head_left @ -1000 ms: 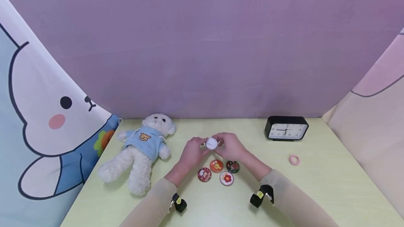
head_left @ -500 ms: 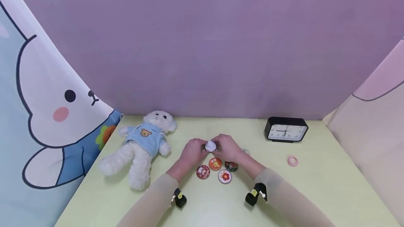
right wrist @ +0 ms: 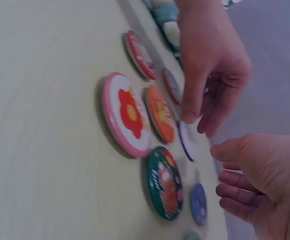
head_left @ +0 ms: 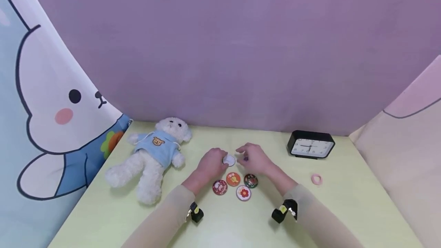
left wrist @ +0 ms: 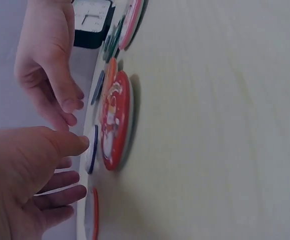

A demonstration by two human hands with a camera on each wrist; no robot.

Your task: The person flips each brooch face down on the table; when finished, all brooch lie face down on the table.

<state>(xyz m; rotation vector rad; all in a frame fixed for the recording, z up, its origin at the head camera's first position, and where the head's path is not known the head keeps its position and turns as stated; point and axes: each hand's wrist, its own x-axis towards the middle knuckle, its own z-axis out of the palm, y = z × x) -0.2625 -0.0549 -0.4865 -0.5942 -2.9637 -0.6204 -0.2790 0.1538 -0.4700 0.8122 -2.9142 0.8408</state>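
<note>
A white round badge (head_left: pixel 229 160) with a dark blue rim lies on the table between my hands. My left hand (head_left: pixel 211 163) is at its left side, thumb tip against or very near the edge, fingers relaxed. Just right of the badge is my right hand (head_left: pixel 256 160), apart from it, fingers loosely bent and holding nothing. Nearer me lie an orange badge (head_left: pixel 233 179), a red badge (head_left: pixel 219 187), a dark green badge (head_left: pixel 250 180) and a white flower badge (head_left: pixel 243 193). A blue-purple badge (right wrist: pixel 199 204) lies by my right hand, mostly hidden in the head view.
A white plush toy (head_left: pixel 158 156) in a blue hoodie lies at the left. A black alarm clock (head_left: pixel 311 144) stands at the back right, with a pink ring (head_left: pixel 316 179) in front of it. Behind the table (head_left: pixel 344 202) hangs a purple cloth (head_left: pixel 220 49).
Both hands held the white badge between them earlier. My right hand has now moved off it to the right, and the badge lies flat beside my left hand.
</note>
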